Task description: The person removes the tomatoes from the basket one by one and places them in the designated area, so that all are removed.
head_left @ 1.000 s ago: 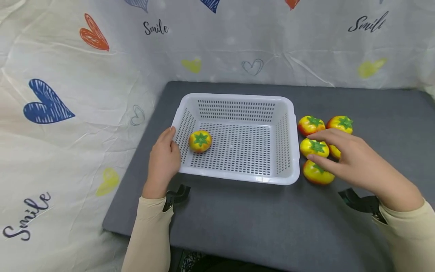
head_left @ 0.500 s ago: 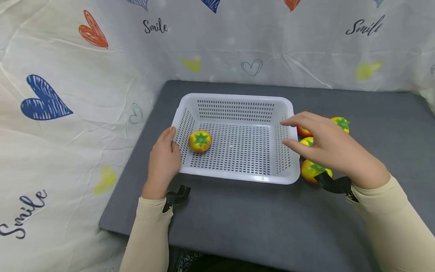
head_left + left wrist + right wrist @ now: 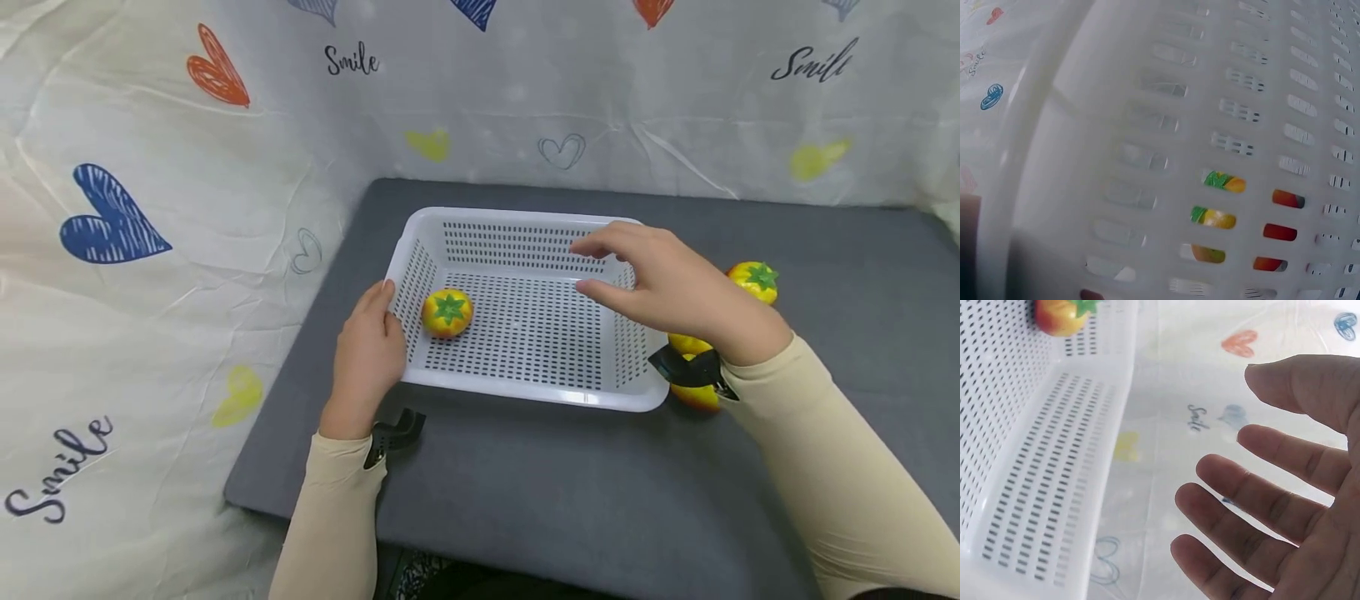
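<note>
A white perforated plastic basket [image 3: 525, 395] stands on the table. My left hand [image 3: 367, 358] grips its left rim, thumb on the near side. Inside, close to that wall, sits a yellow-red persimmon [image 3: 447, 313] with a green star-shaped top. Over the basket's right part hovers my right hand [image 3: 667, 283], fingers spread and holding nothing; the right wrist view confirms the bare fingers [image 3: 1254, 500]. Several like persimmons [image 3: 753, 281] lie to the right of the basket, partly hidden by my right hand and wrist. The left wrist view shows the slotted basket wall [image 3: 1072, 150] close up.
The dark grey table [image 3: 540, 483] extends in front of the basket and to its right. A white cloth [image 3: 510, 100] printed with hearts and "Smile" hangs behind the table and along its left side. Black straps [image 3: 397, 429] are on both wrists.
My right hand has moved left from above the loose persimmons to over the basket, staying without anything in it. The left hand keeps its grip on the rim.
</note>
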A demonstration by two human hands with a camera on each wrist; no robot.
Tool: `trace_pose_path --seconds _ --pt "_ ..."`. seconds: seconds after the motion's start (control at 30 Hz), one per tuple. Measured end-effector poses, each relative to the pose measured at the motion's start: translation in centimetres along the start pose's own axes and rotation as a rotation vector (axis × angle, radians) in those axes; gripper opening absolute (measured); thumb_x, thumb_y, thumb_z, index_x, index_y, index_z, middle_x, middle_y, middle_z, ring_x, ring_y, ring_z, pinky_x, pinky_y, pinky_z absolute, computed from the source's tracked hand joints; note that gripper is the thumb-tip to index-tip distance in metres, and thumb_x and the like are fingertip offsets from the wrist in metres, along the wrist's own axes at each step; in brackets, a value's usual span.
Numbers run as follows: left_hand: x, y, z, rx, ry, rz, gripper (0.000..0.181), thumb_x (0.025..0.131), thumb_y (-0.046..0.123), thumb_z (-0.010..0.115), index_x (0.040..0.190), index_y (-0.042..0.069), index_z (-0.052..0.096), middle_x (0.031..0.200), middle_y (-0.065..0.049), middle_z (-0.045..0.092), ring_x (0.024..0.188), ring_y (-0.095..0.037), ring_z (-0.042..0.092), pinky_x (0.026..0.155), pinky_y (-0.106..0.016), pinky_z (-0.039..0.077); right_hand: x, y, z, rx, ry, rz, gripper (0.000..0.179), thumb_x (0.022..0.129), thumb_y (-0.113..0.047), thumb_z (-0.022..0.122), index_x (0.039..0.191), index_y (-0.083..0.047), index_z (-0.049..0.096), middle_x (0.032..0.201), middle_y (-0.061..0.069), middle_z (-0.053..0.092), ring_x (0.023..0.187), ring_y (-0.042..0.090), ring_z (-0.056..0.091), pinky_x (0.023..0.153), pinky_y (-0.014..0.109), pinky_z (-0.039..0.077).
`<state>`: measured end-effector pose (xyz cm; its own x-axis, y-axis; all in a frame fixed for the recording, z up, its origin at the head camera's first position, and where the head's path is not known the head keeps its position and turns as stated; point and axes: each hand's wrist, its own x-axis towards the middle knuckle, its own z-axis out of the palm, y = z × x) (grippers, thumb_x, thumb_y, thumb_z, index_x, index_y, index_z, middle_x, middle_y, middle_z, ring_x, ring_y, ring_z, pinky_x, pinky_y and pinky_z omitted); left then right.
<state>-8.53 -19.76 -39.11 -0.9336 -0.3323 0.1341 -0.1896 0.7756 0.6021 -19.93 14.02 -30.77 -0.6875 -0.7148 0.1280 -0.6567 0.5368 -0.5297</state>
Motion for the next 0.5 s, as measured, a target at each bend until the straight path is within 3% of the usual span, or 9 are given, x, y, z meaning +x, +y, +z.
trace_pose_path --seconds 0.5 --pt "0.1 -0.1 0.1 0.018 -0.006 -0.013 0.051 0.108 0.012 0.039 0.159 0.007 0.045 0.164 -0.014 0.043 0.105 -0.037 0.071 0.067 -0.048 0.055 5.9 -1.5 1.5 0.021 -0.146 -0.053 0.047 0.099 -0.030 0.073 0.140 -0.007 0.065 0.138 0.009 0.067 0.127 0.028 0.061 0.107 0.052 0.048"
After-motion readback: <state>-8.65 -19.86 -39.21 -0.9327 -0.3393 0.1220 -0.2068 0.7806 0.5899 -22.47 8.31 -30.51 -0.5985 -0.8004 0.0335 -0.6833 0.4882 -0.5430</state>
